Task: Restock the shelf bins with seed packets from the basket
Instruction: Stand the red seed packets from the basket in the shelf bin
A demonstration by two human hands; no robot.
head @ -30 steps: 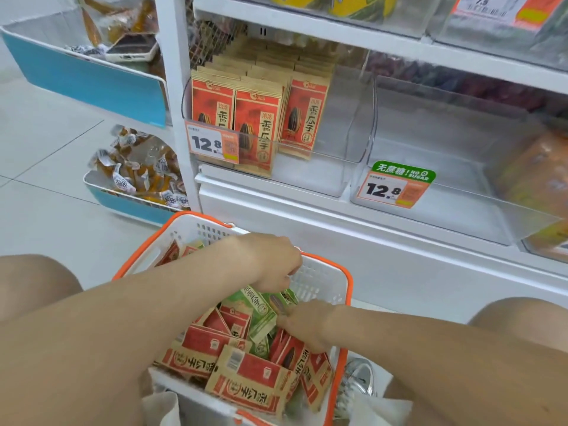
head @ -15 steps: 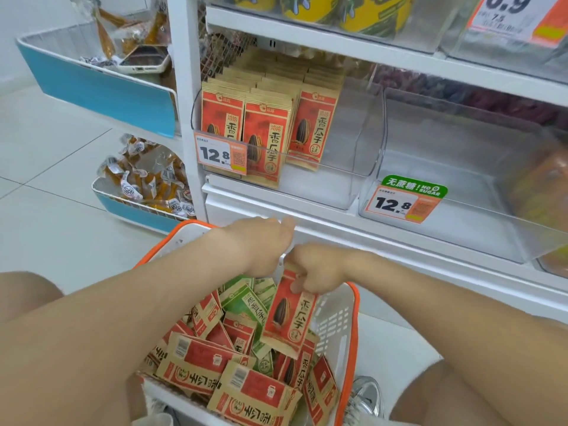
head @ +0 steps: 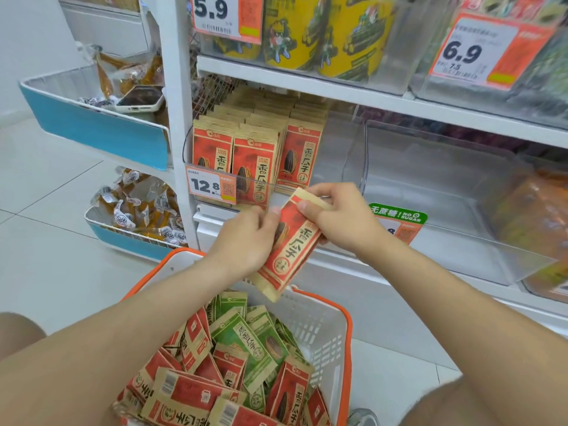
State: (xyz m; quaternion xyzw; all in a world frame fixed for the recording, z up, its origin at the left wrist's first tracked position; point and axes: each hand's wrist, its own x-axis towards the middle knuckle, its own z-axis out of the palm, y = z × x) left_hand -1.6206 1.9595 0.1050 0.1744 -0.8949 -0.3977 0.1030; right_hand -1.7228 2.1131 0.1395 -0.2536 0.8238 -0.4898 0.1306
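Note:
A red seed packet hangs tilted in front of the shelf, above the basket. My right hand pinches its top edge and my left hand grips its left side. Below, the white basket with an orange rim holds several red and green seed packets. The clear left bin holds rows of upright red packets on its left side, with bare room on its right. The clear bin to the right, tagged with a green label, holds nothing.
Blue-fronted wire side baskets with wrapped snacks and a phone hang on the left. An upper shelf carries yellow packets behind price tags. Orange packets fill a bin at far right. My knees flank the basket on the tiled floor.
Both hands have risen from the basket up to the shelf's front, carrying one red packet. My view has tilted upward and moved closer to the shelf.

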